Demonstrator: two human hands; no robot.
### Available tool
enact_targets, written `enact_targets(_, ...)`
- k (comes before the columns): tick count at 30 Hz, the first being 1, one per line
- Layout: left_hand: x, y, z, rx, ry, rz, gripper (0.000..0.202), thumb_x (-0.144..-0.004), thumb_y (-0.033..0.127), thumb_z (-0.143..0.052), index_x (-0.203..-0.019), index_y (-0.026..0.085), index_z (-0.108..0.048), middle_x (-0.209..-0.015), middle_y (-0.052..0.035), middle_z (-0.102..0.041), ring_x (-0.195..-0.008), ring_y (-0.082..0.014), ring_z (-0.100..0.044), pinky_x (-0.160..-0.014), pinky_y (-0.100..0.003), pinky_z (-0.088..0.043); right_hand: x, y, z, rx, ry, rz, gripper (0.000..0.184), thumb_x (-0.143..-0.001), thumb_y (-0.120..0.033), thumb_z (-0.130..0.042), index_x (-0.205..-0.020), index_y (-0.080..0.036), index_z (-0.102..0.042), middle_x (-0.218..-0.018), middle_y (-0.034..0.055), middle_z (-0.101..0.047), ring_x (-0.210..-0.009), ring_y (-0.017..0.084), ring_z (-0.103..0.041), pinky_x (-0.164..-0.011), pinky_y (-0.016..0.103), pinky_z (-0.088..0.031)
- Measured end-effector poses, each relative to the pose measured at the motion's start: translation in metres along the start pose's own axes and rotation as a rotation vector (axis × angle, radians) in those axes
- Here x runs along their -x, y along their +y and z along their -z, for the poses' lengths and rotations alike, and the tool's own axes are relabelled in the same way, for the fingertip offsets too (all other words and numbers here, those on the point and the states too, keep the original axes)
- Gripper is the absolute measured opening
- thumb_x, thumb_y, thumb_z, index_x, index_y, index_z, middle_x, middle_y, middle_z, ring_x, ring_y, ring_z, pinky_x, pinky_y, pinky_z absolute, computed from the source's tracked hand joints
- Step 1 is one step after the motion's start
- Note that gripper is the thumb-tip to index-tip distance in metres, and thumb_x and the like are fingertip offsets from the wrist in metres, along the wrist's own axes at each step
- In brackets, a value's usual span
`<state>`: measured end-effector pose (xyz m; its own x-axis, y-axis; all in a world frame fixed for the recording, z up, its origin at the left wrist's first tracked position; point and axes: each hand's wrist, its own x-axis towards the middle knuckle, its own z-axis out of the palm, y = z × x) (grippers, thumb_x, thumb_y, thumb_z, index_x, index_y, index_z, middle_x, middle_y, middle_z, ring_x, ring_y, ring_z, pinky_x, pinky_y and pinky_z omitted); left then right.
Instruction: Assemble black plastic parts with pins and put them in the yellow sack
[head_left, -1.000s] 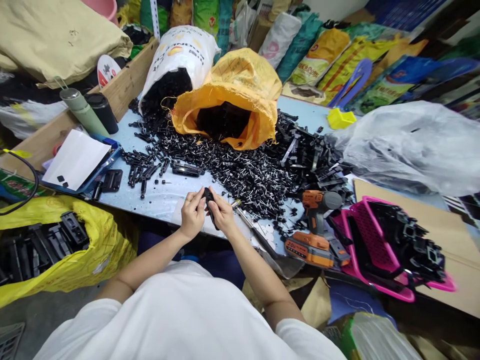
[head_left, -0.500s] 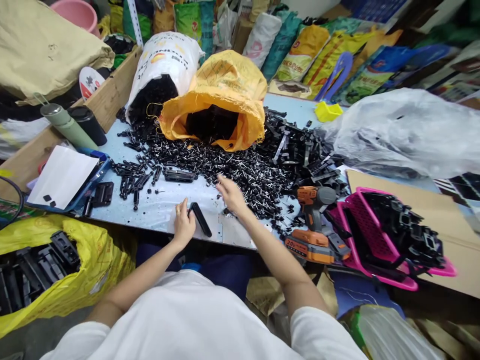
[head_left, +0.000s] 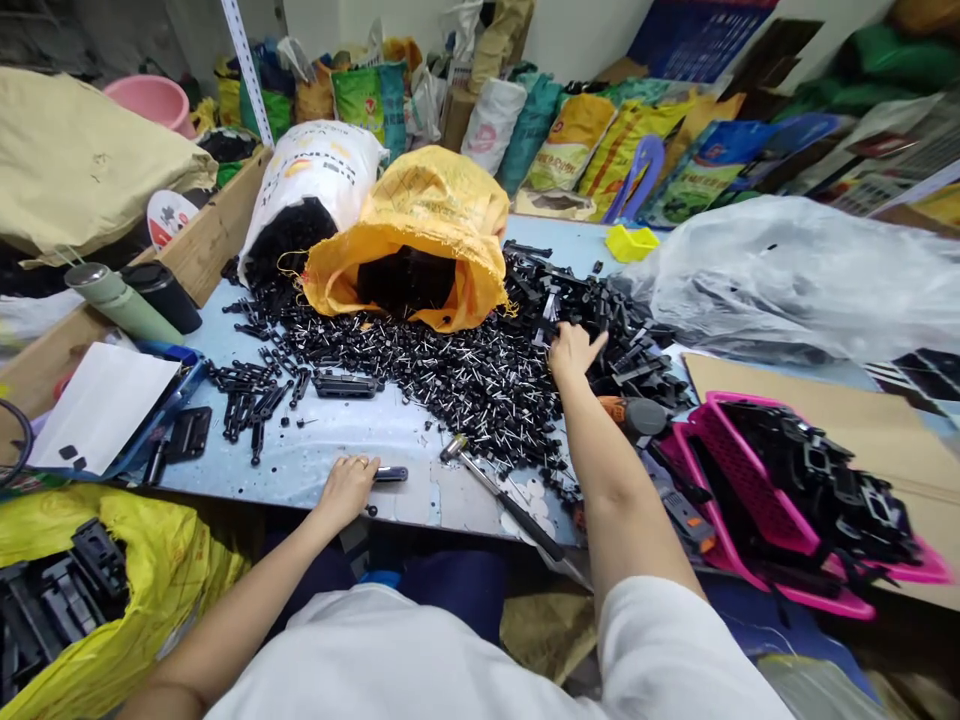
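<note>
My left hand (head_left: 346,490) rests near the front edge of the blue table (head_left: 352,430), its fingers closed on one end of a slim black plastic piece (head_left: 390,474) that lies flat on the table. My right hand (head_left: 574,350) is stretched far forward, fingers spread, reaching into a heap of long black plastic parts (head_left: 607,320). Nothing shows in its grasp. A big pile of small black pins with metal tips (head_left: 457,365) spreads between the two hands.
A yellow sack (head_left: 420,235) and a white sack (head_left: 311,180) lie open behind the pile. A hammer (head_left: 499,490), an orange drill (head_left: 637,420) under my right arm, a pink basket of black parts (head_left: 757,480), clear plastic sheeting (head_left: 795,275), two flasks (head_left: 135,300) and a white paper (head_left: 97,405) surround me.
Both hands held the black piece together a second ago. My left hand laid it down on the table; my right hand let go and reached forward-right to the heap of long parts.
</note>
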<state>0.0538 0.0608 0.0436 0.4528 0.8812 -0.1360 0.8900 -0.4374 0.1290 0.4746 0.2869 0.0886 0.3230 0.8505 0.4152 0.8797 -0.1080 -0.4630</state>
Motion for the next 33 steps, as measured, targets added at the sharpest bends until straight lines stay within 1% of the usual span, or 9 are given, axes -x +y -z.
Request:
enact_targets(3, 0.003, 0.004, -0.007, 0.002, 0.012, 0.03, 0.033, -0.09, 0.021, -0.046, -0.122, 0.015, -0.05, -0.101, -0.0117, -0.059, -0.095, -0.0244, -0.053, -0.079, -0.036, -0.041, 0.03, -0.021, 0.0, -0.154, -0.075, 0.139, 0.029, -0.094, -0.031, -0.031, -0.113, -0.022, -0.051, -0.106, 0.0111, -0.052, -0.09, 0.017, -0.052, -0.092, 0.04, -0.034)
enact_targets(6, -0.002, 0.01, -0.016, 0.036, 0.044, -0.044, 0.039, -0.089, 0.034, -0.051, -0.124, 0.017, -0.048, -0.105, -0.0108, -0.057, -0.099, -0.0244, -0.051, -0.081, -0.035, -0.04, 0.083, -0.041, -0.011, -0.233, -0.196, 0.164, 0.033, -0.096, -0.032, -0.027, -0.112, -0.019, -0.051, -0.105, 0.0099, -0.05, -0.084, 0.014, -0.053, -0.08, 0.03, -0.042)
enact_targets(11, -0.008, 0.012, -0.023, 0.058, 0.076, -0.108, 0.037, -0.09, 0.035, -0.049, -0.123, 0.018, -0.049, -0.102, -0.0094, -0.057, -0.097, -0.0226, -0.051, -0.083, -0.034, -0.04, 0.164, -0.069, -0.026, -0.091, -0.284, 0.269, 0.032, -0.09, -0.029, -0.04, -0.114, -0.014, -0.054, -0.116, 0.015, -0.051, -0.108, 0.024, -0.047, -0.092, 0.038, -0.037)
enact_targets(14, -0.007, 0.011, -0.022, 0.086, 0.085, -0.132, 0.039, -0.091, 0.039, -0.045, -0.122, 0.017, -0.05, -0.103, -0.0098, -0.057, -0.099, -0.023, -0.051, -0.086, -0.036, -0.039, 0.183, -0.105, -0.031, -0.01, -0.362, 0.562, 0.039, -0.09, -0.023, -0.039, -0.127, -0.015, -0.047, -0.135, 0.0135, -0.043, -0.124, 0.026, -0.036, -0.101, 0.041, -0.028)
enact_targets(19, -0.005, 0.013, -0.021, 0.12, 0.103, -0.095, 0.039, -0.091, 0.041, -0.044, -0.119, 0.015, -0.053, -0.103, -0.0118, -0.057, -0.1, -0.0248, -0.052, -0.088, -0.038, -0.04, 0.203, -0.198, -0.067, -0.053, -0.69, 1.13, 0.05, -0.087, -0.022, -0.045, -0.136, -0.015, -0.039, -0.14, 0.0123, -0.04, -0.126, 0.025, -0.035, -0.101, 0.039, -0.026)
enact_targets(24, -0.006, 0.013, -0.028, 0.101, 0.081, -0.087, 0.037, -0.09, 0.038, -0.046, -0.115, 0.013, -0.057, -0.109, -0.0156, -0.06, -0.103, -0.029, -0.054, -0.086, -0.04, -0.043, 0.236, -0.284, -0.116, -0.056, -0.75, 1.434, 0.048, -0.093, -0.026, -0.037, -0.14, -0.019, -0.031, -0.143, 0.0102, -0.037, -0.128, 0.024, -0.032, -0.102, 0.041, -0.022)
enact_targets(29, -0.009, 0.011, -0.032, 0.13, 0.071, -0.085, 0.034, -0.092, 0.029, -0.041, -0.115, 0.011, -0.058, -0.116, -0.0163, -0.059, -0.111, -0.0295, -0.052, -0.094, -0.041, -0.04, 0.249, -0.333, -0.128, 0.024, -0.761, 1.551, 0.032, -0.094, -0.017, -0.031, -0.117, -0.015, -0.054, -0.117, 0.0112, -0.056, -0.112, 0.022, -0.044, -0.1, 0.039, -0.024)
enact_targets(31, -0.009, 0.012, -0.029, 0.139, 0.065, -0.113, 0.033, -0.092, 0.028, -0.042, -0.116, 0.012, -0.057, -0.116, -0.0155, -0.059, -0.108, -0.0285, -0.054, -0.092, -0.04, -0.042, 0.242, -0.332, -0.117, -0.028, -0.749, 1.511, 0.03, -0.095, -0.022, -0.032, -0.114, -0.016, -0.056, -0.106, 0.0091, -0.059, -0.105, 0.021, -0.047, -0.101, 0.038, -0.024)
enact_targets(33, -0.008, 0.015, -0.024, 0.136, 0.051, -0.126, 0.033, -0.091, 0.029, -0.044, -0.117, 0.012, -0.056, -0.11, -0.0153, -0.061, -0.102, -0.0281, -0.056, -0.086, -0.04, -0.044, 0.228, -0.314, -0.095, -0.139, -0.723, 1.322, 0.034, -0.097, -0.029, -0.03, -0.123, -0.019, -0.051, -0.104, 0.0069, -0.059, -0.099, 0.019, -0.05, -0.098, 0.035, -0.029)
